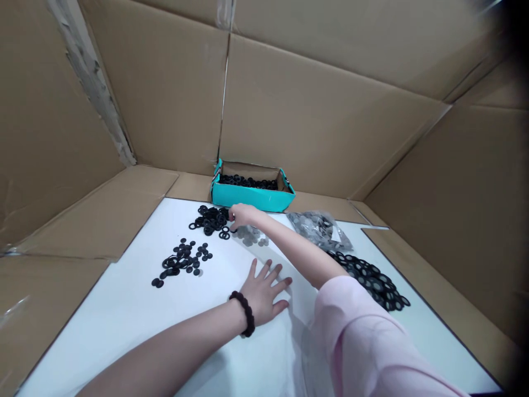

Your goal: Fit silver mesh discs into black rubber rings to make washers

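The right hand (241,214) is reaching far forward across the white bench (124,314), its fingers curling down onto the near edge of a loose heap of small black rubber rings (211,219). The fingertips are closing on rings at that edge, though whether they are already pinching one cannot be told from this angle. The left hand (264,289) is lying flat on the bench nearer the body, palm down with fingers spread, gripping nothing; a bracelet of dark round beads (246,313) is sitting on its wrist.

Judging by this, the step in hand is picking rings out of the heap. The next move looks to be calling for a fine pinch to separate one thin ring from its tangled neighbours.

The rings are looking thin, matte and flexible, overlapping each other. Just under the right hand a few small grey flat discs (250,236) are lying. To the left of the left hand, a scatter of black rings and solid black discs (182,261) is spreading out. Beyond the right hand a teal cardboard box (250,196) is holding more rings. To the right of the right forearm a clear plastic bag of grey pieces (320,229) and a pile of black rings with grey centres (372,278) are resting.
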Demonstrator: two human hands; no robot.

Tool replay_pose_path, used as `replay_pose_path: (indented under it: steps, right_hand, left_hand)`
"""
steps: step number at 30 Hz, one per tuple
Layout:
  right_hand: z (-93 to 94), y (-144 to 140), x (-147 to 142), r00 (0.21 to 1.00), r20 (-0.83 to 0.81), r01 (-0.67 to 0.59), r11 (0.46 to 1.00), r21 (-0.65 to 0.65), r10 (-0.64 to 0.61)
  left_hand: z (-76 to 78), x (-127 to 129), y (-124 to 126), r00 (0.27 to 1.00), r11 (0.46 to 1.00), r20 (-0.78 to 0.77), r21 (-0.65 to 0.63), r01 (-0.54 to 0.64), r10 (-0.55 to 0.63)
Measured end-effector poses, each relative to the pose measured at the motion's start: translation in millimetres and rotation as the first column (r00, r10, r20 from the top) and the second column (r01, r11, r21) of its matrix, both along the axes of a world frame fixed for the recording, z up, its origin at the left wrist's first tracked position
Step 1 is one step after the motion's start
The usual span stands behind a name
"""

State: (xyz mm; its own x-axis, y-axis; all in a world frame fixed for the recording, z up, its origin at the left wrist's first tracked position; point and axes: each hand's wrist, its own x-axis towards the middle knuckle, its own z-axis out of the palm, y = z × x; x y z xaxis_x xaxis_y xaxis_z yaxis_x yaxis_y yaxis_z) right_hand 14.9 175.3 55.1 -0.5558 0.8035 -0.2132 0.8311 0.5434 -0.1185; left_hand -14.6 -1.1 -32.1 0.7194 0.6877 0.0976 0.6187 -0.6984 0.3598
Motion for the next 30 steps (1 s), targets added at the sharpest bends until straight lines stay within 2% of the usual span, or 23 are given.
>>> replay_pose_path:
  steps: [4, 8, 11, 14, 17, 22, 26, 28, 30]
  right_hand:
    - [-11.0, -9.9, -2.1, 0.998, 0.052, -0.040, 0.999, 0.005, 0.040]
    - [-18.3, -5.0, -1.8, 0.997, 0.016, -0.080, 0.997, -0.018, 0.080]
    - [-16.9, -3.0, 1.2, 0.994, -0.066, -0.086, 0.996, -0.015, 0.085]
    - [-7.7, -8.0, 11.1, 0.972, -0.232, -0.027, 0.999, 0.031, 0.033]
    - [4.5, -19.4, 31.9, 0.888, -0.457, 0.104, 0.990, 0.091, -0.052]
    - [14.3, -54.7, 86.5, 0.654, -0.745, 0.318, 0.941, 0.113, -0.132]
    - [7.4, -95.0, 128.7, 0.517, -0.835, 0.400, 0.916, 0.044, -0.186]
    - [-0.1, -113.1, 144.6, 0.469, -0.860, 0.425, 0.905, 0.017, -0.204]
    - [-8.8, -126.5, 156.4, 0.426, -0.878, 0.456, 0.890, -0.002, -0.220]
  left_hand:
    - [-1.3, 0.8, 0.0, 1.000, 0.999, 0.005, 0.054, -0.002, 0.002]
    - [10.9, 6.0, -3.0, 0.999, 0.973, -0.010, 0.225, 0.047, -0.045]
    - [23.7, 6.9, -5.2, 0.997, 0.947, -0.051, 0.313, 0.077, -0.064]
    - [31.5, 1.8, -3.1, 0.993, 0.957, -0.114, 0.282, 0.072, -0.041]
    - [35.1, -5.0, 2.5, 0.988, 0.973, -0.155, 0.229, 0.020, 0.016]
    - [43.2, -12.5, 10.9, 0.965, 0.979, -0.217, 0.174, -0.111, 0.148]
    - [48.4, -18.2, 19.7, 0.942, 0.970, -0.238, 0.125, -0.210, 0.234]
    - [49.4, -22.2, 26.4, 0.929, 0.946, -0.203, 0.163, -0.279, 0.309]
    - [50.7, -27.9, 35.0, 0.899, 0.893, -0.141, 0.251, -0.374, 0.416]
